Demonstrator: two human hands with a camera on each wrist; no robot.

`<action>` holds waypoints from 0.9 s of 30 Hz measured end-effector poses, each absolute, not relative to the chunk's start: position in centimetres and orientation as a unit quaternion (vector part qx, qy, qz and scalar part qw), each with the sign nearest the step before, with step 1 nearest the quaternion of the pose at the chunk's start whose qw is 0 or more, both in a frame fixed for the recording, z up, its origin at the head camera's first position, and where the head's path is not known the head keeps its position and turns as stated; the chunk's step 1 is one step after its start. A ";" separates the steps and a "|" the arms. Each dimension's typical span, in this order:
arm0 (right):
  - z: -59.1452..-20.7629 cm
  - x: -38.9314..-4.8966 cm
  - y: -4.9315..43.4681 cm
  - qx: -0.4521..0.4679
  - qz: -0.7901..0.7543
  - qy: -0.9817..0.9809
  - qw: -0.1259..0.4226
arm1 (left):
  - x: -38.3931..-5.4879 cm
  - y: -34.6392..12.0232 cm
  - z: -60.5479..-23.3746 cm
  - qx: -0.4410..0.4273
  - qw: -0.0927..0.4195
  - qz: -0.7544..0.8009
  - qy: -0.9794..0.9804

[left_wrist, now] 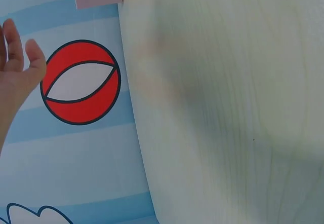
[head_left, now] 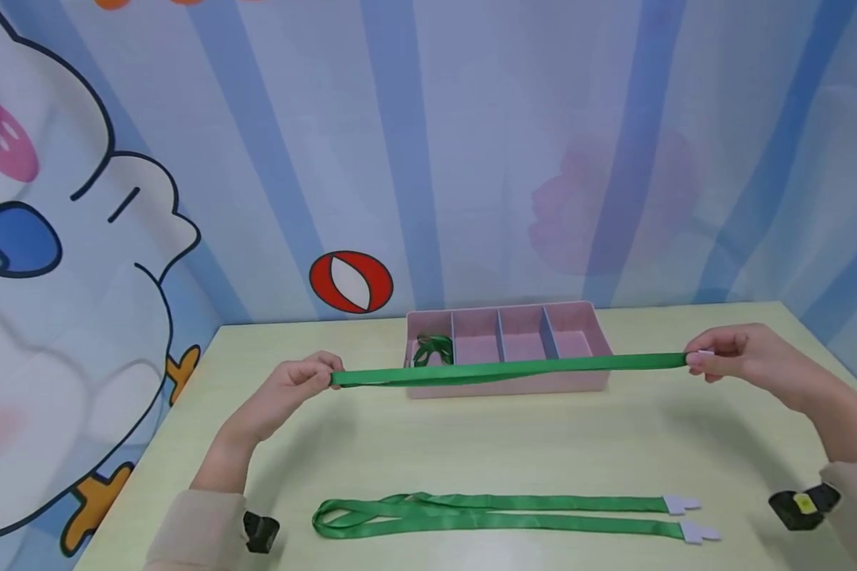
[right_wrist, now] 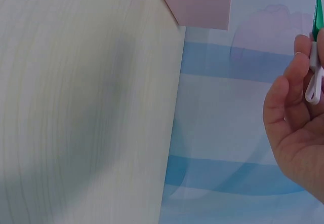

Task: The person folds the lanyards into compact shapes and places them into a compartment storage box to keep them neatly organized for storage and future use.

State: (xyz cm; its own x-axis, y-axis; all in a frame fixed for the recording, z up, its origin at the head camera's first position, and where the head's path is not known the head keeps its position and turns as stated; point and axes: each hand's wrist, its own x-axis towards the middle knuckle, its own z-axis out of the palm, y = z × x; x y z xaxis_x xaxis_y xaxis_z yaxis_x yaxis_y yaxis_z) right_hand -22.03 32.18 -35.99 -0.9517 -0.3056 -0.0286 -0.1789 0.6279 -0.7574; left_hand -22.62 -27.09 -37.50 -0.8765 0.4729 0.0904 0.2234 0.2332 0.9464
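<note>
Our left hand (head_left: 287,394) and right hand (head_left: 753,365) pinch opposite ends of a green lanyard (head_left: 507,372), held taut above the surface (head_left: 471,440), probably to straighten it; a second lanyard (head_left: 528,521) lies folded nearer us, the pink box (head_left: 578,381) beyond.

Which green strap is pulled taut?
The green strap stretched between left hand and right hand, unlike the slack strapping on the table and the green bundle in the tray.
</note>
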 end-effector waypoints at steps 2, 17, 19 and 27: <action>-36.0 -22.0 32.2 -0.137 -0.417 0.895 0.075 | -22.6 -27.1 -37.4 0.224 0.124 0.577 0.776; -36.0 -21.9 31.7 -0.153 -0.446 0.879 0.076 | -22.9 -25.6 -36.8 0.103 0.088 0.623 0.770; -36.1 -21.9 31.6 -0.153 -0.453 0.875 0.076 | -23.0 -25.6 -36.8 0.089 0.081 0.626 0.770; -35.6 -22.0 31.7 -0.158 -0.471 0.863 0.090 | -22.8 -25.9 -36.8 0.088 0.095 0.633 0.764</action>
State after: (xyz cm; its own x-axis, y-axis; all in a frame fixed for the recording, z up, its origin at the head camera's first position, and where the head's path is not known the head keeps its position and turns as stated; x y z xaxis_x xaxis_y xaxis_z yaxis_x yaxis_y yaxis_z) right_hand -21.98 31.73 -35.61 -0.9338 -0.3578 -0.0071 -0.1875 0.5061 -0.8419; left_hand -22.79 -25.92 -36.75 -0.9664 0.2550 -0.0337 0.0144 0.1843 0.9828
